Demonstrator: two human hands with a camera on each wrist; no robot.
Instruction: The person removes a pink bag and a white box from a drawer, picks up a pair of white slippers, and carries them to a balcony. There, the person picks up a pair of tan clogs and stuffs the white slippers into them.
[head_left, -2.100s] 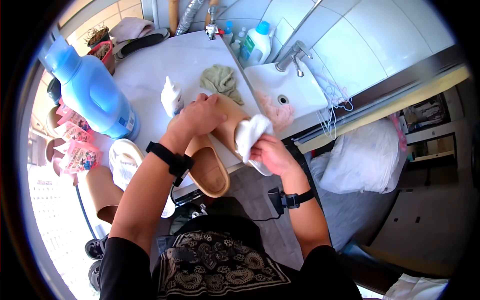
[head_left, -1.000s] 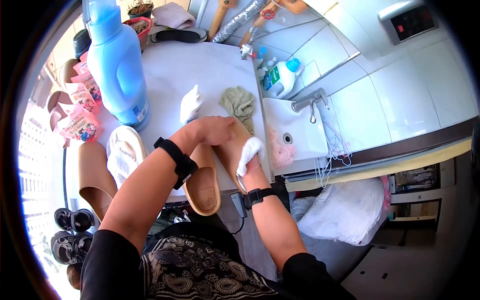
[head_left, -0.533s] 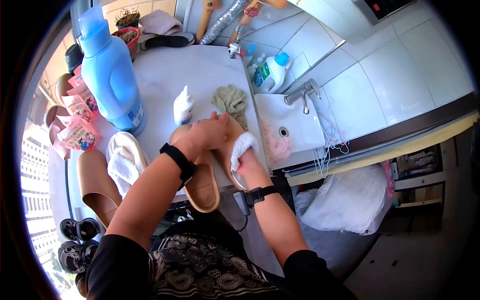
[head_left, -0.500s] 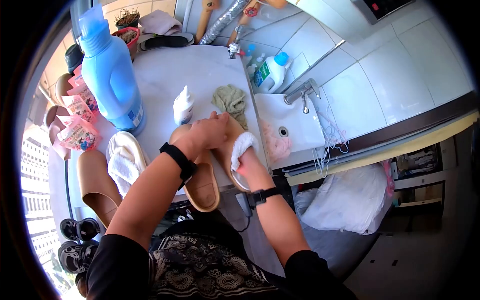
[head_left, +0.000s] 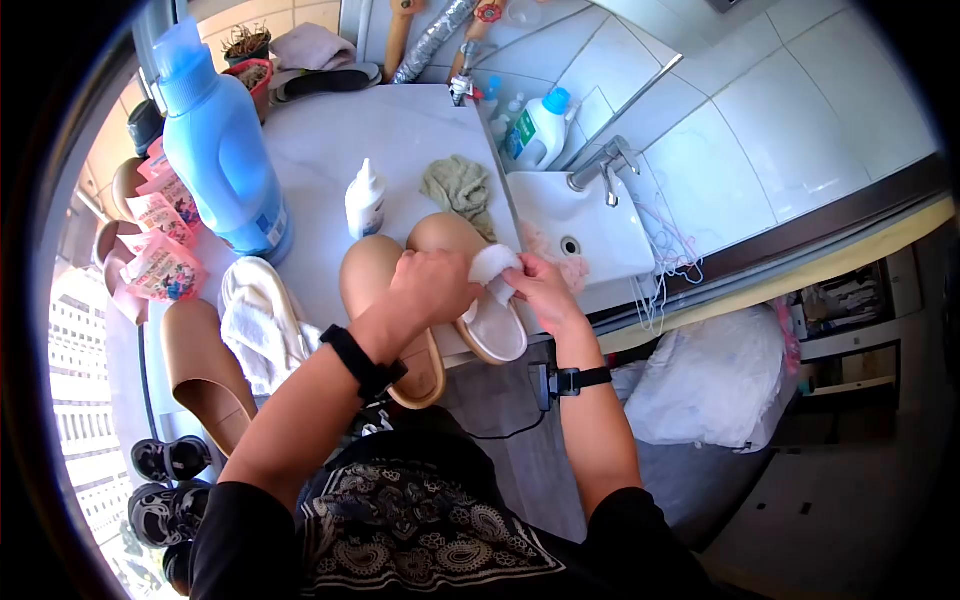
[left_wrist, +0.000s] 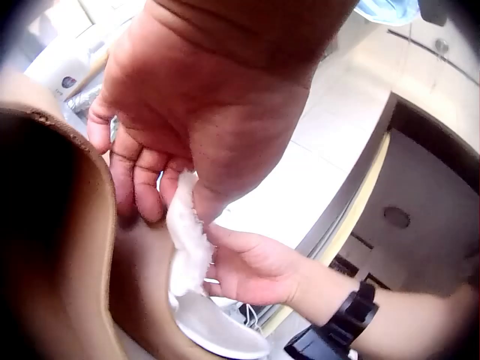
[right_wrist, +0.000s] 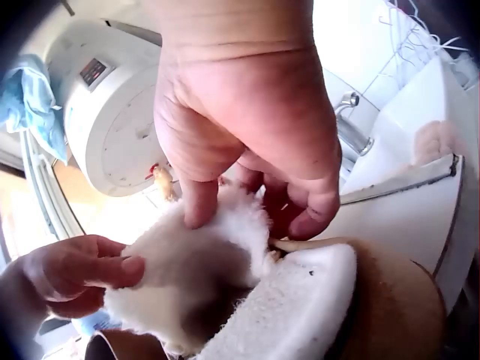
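Note:
Two tan slippers lie side by side on the white counter (head_left: 330,120) near its front edge. A white fleece liner (head_left: 495,262) sits in the right-hand slipper (head_left: 445,232), its pale sole (head_left: 500,330) running along the footbed. My left hand (head_left: 425,290) reaches across the left-hand slipper (head_left: 368,265) and pinches the liner's fluffy upper edge, as the right wrist view shows. On the opposite side my right hand (head_left: 545,292) holds the same edge between thumb and fingers. In the right wrist view the liner (right_wrist: 172,262) is spread between both hands, its opening dark.
Behind the slippers stand a white squeeze bottle (head_left: 365,205) and a crumpled green cloth (head_left: 457,185). A big blue detergent bottle (head_left: 225,160), pink pouches (head_left: 165,265), another tan slipper (head_left: 205,360) and a white liner (head_left: 262,330) are to the left. A sink (head_left: 535,190) adjoins at right.
My right hand has come out of the slipper to the liner's edge. My left hand has shifted from the slipper's top down to the fleece edge.

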